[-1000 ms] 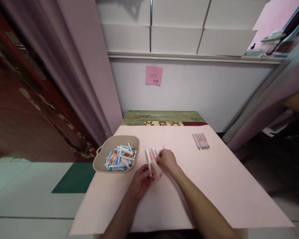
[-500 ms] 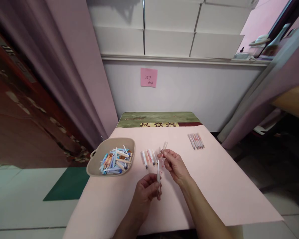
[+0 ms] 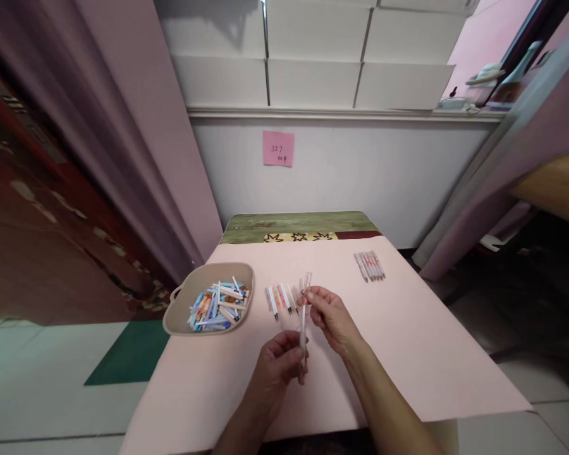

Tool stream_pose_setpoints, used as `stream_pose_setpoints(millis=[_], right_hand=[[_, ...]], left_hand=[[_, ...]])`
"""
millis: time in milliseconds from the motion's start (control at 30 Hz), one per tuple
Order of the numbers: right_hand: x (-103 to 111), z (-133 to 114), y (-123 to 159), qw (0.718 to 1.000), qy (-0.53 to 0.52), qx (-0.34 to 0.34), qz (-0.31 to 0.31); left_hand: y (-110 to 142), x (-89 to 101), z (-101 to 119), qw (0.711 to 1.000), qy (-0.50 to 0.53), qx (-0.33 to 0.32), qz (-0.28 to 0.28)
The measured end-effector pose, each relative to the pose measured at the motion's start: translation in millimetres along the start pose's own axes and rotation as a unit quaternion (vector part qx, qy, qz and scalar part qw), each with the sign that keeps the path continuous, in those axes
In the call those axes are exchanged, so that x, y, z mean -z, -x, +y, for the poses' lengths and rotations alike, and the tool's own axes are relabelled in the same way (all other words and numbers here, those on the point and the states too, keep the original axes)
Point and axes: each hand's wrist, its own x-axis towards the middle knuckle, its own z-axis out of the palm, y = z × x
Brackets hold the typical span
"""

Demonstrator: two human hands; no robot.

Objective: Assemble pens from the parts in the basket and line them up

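Observation:
My left hand (image 3: 279, 366) is closed round the lower end of a thin pen (image 3: 303, 328) held upright over the pink sheet (image 3: 398, 341). My right hand (image 3: 329, 314) pinches a clear cap (image 3: 306, 282) at the pen's upper end. Just behind the hands a short row of pens (image 3: 281, 299) lies on the sheet. A beige basket (image 3: 180, 313) with several blue and white pens stands to the left.
A second row of pens (image 3: 369, 265) lies at the far right of the sheet. A green patterned table edge (image 3: 298, 226) shows behind it, below a white wall with a pink note (image 3: 277, 148). A curtain hangs at left; floor lies either side.
Both hands lifted off the pen row and drew toward me. The left hand raised a pen upright, and the right hand brought the clear cap to its top end.

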Motion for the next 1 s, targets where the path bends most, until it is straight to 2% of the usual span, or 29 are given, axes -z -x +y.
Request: stream_pose_setpoints(millis=[267,400,833,1000], right_hand=[[2.2,-2.6,12.8,0.993,0.003,-0.054,-0.102],[3.3,-7.1,16.4,0.990,0.010,-0.055,-0.129],[3.6,-18.9,21.0,0.986,0.026,-0.072,-0.145],[3.3,-13.1,20.6,0.990,0.042,-0.062,-0.120]], left_hand=[[2.6,-6.9,10.0,0.999,0.038,0.009,-0.006],[3.1,-10.4,11.4,0.999,0.039,0.003,-0.014],[5.2,-18.7,16.3,0.998,0.057,0.026,-0.023],[5.9,-23.9,16.7,1.000,0.020,0.005,-0.014]])
